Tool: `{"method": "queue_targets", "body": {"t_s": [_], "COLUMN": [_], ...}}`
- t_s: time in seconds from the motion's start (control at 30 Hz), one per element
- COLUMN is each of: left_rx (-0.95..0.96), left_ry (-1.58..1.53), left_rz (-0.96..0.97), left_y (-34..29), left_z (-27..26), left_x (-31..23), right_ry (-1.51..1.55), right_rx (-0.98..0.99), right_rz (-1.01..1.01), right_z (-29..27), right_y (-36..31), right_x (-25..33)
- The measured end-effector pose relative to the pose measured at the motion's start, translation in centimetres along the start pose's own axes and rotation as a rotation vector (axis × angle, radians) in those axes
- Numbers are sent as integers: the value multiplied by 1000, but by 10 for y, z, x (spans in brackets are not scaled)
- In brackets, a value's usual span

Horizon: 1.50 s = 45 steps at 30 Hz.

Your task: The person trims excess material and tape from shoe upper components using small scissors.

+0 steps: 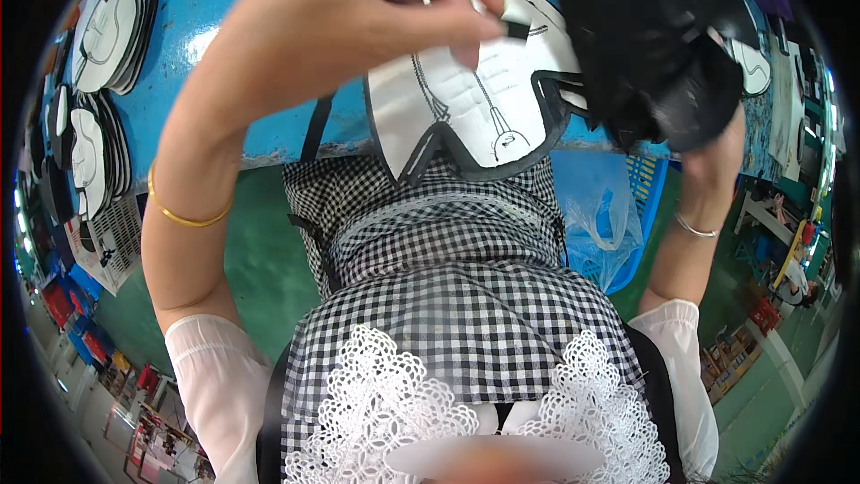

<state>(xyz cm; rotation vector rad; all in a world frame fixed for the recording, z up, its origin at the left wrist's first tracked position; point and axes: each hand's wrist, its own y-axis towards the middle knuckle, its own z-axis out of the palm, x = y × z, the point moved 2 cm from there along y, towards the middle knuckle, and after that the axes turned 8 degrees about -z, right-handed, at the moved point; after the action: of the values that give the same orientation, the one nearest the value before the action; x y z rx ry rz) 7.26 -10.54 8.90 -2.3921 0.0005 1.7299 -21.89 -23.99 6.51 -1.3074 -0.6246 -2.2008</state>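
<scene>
Black glossy bundle (658, 40), head view: over the table's (349, 121) right side, hiding the right hand's (717, 148) fingers; grip cannot be told. Judged light, limp, slippery; best held by gathered folds. Left hand (394, 18) curls above white panel (528, 94), pinch unclear.

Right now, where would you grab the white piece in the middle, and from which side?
I'd pinch the white piece by its lower left tip, coming from the near side. That narrow tip seems to reach past the blue table's edge, so it could be squeezed from above and below, and the left hand is over the far part.
</scene>
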Motion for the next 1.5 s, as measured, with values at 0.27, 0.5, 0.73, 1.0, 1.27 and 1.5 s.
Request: {"method": "queue_targets", "body": {"t_s": [0.27, 0.5, 0.73, 1.0, 1.27, 1.5], "left_rx": [195, 111, -60, 64, 69, 202], "left_ry": [237, 444, 723, 539, 605, 544], "left_rz": [-93, -73, 48, -85, -41, -53], "left_y": [16, 18, 15, 14, 16, 18], "left_z": [22, 30, 20, 12, 11, 2], "left_x": [16, 27, 25, 25, 26, 26], "right_ry": [-633, -966, -1262, -1218, -1482, -1454], "right_rx": [-373, 112, 877, 1069, 846, 795], "right_rz": [72, -95, -440, -319, -538, -353], "right_z": [-109, -6, 59, 56, 75, 68], "right_y": [-32, -15, 16, 32, 35, 42], "right_x": [47, -4, -51, -46, -60, -49]}}
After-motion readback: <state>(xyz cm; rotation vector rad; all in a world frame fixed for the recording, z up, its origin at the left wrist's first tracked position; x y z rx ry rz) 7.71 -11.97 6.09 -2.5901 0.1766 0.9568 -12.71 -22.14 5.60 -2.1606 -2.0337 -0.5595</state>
